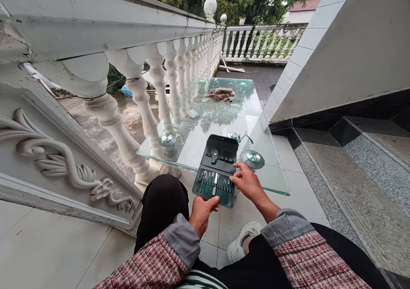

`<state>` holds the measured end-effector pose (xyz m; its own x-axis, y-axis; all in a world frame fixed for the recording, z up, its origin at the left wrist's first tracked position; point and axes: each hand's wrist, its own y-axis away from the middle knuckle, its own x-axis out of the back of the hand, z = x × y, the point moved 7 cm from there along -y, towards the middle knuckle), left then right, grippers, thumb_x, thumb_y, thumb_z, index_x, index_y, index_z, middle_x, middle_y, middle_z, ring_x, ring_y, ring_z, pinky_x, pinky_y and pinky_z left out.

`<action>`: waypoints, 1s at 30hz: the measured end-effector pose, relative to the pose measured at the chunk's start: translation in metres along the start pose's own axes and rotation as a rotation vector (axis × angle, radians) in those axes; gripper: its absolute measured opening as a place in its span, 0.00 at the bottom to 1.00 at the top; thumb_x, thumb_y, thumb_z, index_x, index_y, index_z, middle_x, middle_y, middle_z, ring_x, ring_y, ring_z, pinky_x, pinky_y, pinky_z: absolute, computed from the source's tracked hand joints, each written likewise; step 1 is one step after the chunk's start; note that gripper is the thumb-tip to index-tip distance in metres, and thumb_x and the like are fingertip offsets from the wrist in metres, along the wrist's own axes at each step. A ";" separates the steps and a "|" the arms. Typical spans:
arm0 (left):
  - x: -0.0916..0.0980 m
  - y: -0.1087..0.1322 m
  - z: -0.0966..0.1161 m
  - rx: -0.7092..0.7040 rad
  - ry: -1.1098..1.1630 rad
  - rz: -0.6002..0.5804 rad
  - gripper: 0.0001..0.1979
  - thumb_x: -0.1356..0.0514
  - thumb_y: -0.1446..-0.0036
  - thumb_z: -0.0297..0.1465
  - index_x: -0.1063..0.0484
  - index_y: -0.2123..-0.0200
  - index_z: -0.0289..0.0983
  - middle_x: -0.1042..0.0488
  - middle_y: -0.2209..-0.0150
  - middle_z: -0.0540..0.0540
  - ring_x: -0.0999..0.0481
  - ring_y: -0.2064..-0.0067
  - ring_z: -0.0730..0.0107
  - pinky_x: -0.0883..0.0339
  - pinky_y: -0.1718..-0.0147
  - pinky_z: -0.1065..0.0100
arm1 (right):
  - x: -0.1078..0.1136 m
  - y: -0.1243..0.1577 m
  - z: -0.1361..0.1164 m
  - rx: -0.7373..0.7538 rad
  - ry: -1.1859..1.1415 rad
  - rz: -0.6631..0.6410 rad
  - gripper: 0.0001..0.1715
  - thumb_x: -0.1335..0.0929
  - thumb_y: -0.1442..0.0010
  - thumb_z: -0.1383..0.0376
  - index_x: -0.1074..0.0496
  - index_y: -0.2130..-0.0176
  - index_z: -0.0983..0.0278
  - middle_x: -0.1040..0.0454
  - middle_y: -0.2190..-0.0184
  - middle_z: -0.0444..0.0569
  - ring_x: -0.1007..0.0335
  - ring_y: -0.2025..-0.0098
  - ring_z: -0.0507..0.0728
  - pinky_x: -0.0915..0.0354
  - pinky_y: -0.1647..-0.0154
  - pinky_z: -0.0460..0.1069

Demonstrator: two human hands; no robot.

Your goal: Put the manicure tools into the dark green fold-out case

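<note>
A dark green manicure case (222, 142) lies unfolded over my lap, at the near edge of the glass table. My left hand (201, 212) grips its bottom edge, thumb on top. Several slim tools with green handles and a silver one (215, 184) sit in loops in its lower half. The upper half holds a dark nail clipper (215, 157) beside several loops. My right hand (249, 182) is at the case's right side, fingers curled with thumb and fingertips over the edge. Whatever is between those fingertips is too small to make out.
On the glass table (272, 169) lie small metal tools (234, 136) near the right side, a small box (192, 114) and a crumpled brown cloth (221, 94). A white balustrade (141, 99) runs along the left. Stone steps (355, 178) rise at the right.
</note>
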<state>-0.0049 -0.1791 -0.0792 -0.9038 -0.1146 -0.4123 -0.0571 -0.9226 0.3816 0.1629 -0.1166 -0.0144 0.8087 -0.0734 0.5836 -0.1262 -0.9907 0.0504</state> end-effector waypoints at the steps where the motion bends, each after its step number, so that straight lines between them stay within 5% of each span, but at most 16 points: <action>1: 0.000 0.000 0.000 0.000 0.001 -0.001 0.19 0.29 0.68 0.34 0.27 0.70 0.30 0.27 0.74 0.47 0.32 0.77 0.76 0.38 0.79 0.73 | 0.000 0.000 0.000 -0.002 0.005 -0.001 0.24 0.35 0.53 0.66 0.38 0.54 0.61 0.32 0.79 0.38 0.35 0.76 0.51 0.40 0.73 0.46; 22: 0.000 0.000 -0.001 -0.003 0.004 -0.015 0.18 0.30 0.67 0.33 0.26 0.70 0.31 0.28 0.75 0.49 0.32 0.78 0.77 0.38 0.80 0.74 | 0.000 -0.001 0.000 -0.041 0.110 -0.015 0.21 0.34 0.52 0.66 0.35 0.56 0.63 0.29 0.79 0.39 0.33 0.76 0.51 0.41 0.73 0.46; 30: 0.000 -0.001 -0.001 -0.010 -0.003 -0.024 0.16 0.30 0.67 0.33 0.27 0.73 0.31 0.29 0.77 0.49 0.33 0.78 0.77 0.39 0.80 0.74 | 0.007 0.000 -0.006 0.011 0.227 0.020 0.13 0.37 0.49 0.62 0.30 0.62 0.62 0.30 0.79 0.41 0.34 0.73 0.53 0.43 0.71 0.47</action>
<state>-0.0043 -0.1782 -0.0800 -0.9036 -0.0908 -0.4187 -0.0749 -0.9288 0.3630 0.1651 -0.1167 -0.0053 0.6560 -0.0668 0.7518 -0.1337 -0.9906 0.0286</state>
